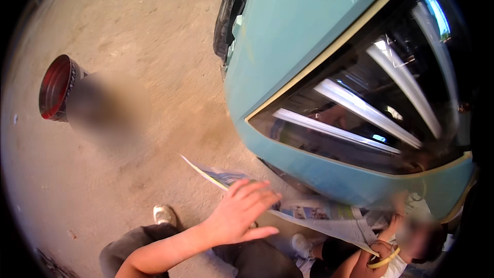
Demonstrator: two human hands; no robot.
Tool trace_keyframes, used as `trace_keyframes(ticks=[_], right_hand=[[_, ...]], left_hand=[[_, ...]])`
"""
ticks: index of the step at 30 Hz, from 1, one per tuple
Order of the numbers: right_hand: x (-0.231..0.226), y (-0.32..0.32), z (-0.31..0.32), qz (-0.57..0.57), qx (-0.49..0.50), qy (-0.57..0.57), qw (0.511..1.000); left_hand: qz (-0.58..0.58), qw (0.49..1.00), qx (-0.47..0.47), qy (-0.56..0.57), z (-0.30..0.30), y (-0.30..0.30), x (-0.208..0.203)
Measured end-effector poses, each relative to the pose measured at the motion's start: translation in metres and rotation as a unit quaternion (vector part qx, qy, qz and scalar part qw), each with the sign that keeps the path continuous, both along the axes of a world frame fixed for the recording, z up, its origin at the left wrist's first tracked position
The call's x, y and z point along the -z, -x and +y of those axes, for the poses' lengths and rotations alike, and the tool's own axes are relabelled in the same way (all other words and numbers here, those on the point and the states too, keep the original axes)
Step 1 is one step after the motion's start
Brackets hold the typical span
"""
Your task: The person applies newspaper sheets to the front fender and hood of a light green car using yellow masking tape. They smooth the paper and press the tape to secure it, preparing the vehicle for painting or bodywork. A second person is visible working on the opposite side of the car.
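Observation:
My left hand [244, 211] reaches in from the lower left with its fingers spread and the thumb pointing right. It overlaps a printed newspaper sheet [319, 216] that spans from the left of the hand to the lower right; I cannot tell whether they touch. At the lower right another person's hand [380, 249] is at the sheet's right end, with a yellow tape roll [386, 260] around it or its wrist. My right hand does not show. The light-blue vehicle panel [288, 36], with a dark window, stands just beyond the paper.
A tyre [226, 20] shows at the vehicle's far left. On the dusty floor [154, 31] at left stands a bucket with a red inside [55, 87], beside a blurred patch. Another person [414, 237] crouches at the lower right, close to the vehicle's lower edge.

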State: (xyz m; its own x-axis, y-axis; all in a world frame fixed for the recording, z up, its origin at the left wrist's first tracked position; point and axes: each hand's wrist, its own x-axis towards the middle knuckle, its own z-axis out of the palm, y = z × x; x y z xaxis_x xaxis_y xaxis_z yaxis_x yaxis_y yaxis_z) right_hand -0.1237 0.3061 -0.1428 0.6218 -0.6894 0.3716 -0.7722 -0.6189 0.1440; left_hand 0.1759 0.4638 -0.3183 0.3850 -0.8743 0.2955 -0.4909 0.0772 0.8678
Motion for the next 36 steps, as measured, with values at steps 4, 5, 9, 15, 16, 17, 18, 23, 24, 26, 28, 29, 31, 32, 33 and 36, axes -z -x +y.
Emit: trace_keyframes(ticks=[4,5,9,15,16,17,18,23,24,26,28,29,31,32,33,36], right_hand=[[0.029,-0.039,-0.005,-0.041,-0.080,0.073,0.993],[0.031,-0.045,-0.005,-0.035,-0.094,0.099,0.990],[0.027,-0.075,0.000,-0.030,-0.140,0.214,0.966],[-0.028,-0.137,0.014,-0.092,-0.180,0.372,0.906],[-0.045,-0.150,0.010,-0.125,-0.195,0.367,0.901],[-0.066,-0.154,0.003,-0.169,-0.209,0.339,0.902],[-0.092,-0.155,-0.010,-0.212,-0.223,0.307,0.901],[-0.159,-0.222,-0.022,-0.260,-0.205,0.287,0.899],[-0.185,-0.229,-0.031,-0.198,-0.220,0.281,0.913],[-0.259,-0.237,-0.055,-0.068,-0.237,0.273,0.930],[-0.249,-0.265,-0.045,-0.017,-0.268,0.257,0.928],[-0.238,-0.281,-0.044,0.004,-0.287,0.243,0.927],[-0.215,-0.308,-0.028,-0.039,-0.278,0.238,0.930],[-0.206,-0.318,-0.021,-0.063,-0.271,0.237,0.931],[-0.201,-0.324,-0.020,-0.087,-0.263,0.235,0.932],[-0.249,-0.309,-0.042,-0.029,-0.234,0.228,0.945]], left_hand=[[-0.027,0.998,0.003,0.060,-0.027,0.008,0.054],[-0.010,0.997,-0.004,0.083,-0.032,0.006,0.063],[0.052,0.984,-0.033,0.166,-0.047,0.002,0.083],[0.141,0.955,-0.058,0.254,-0.059,-0.020,0.102],[0.154,0.947,-0.094,0.265,-0.059,-0.026,0.106],[0.177,0.937,-0.121,0.276,-0.065,-0.030,0.108],[0.231,0.924,-0.121,0.281,-0.072,-0.033,0.111],[0.373,0.880,-0.171,0.239,-0.073,-0.047,0.118],[0.394,0.870,-0.184,0.231,-0.071,-0.051,0.122],[0.491,0.818,-0.179,0.240,-0.074,-0.054,0.131],[0.579,0.765,-0.155,0.236,-0.083,-0.053,0.127],[0.618,0.736,-0.149,0.231,-0.086,-0.053,0.125],[0.636,0.708,-0.184,0.246,-0.092,-0.051,0.124],[0.643,0.695,-0.199,0.254,-0.095,-0.051,0.126],[0.664,0.679,-0.194,0.248,-0.099,-0.049,0.128],[0.715,0.622,-0.186,0.260,-0.103,-0.048,0.133]])
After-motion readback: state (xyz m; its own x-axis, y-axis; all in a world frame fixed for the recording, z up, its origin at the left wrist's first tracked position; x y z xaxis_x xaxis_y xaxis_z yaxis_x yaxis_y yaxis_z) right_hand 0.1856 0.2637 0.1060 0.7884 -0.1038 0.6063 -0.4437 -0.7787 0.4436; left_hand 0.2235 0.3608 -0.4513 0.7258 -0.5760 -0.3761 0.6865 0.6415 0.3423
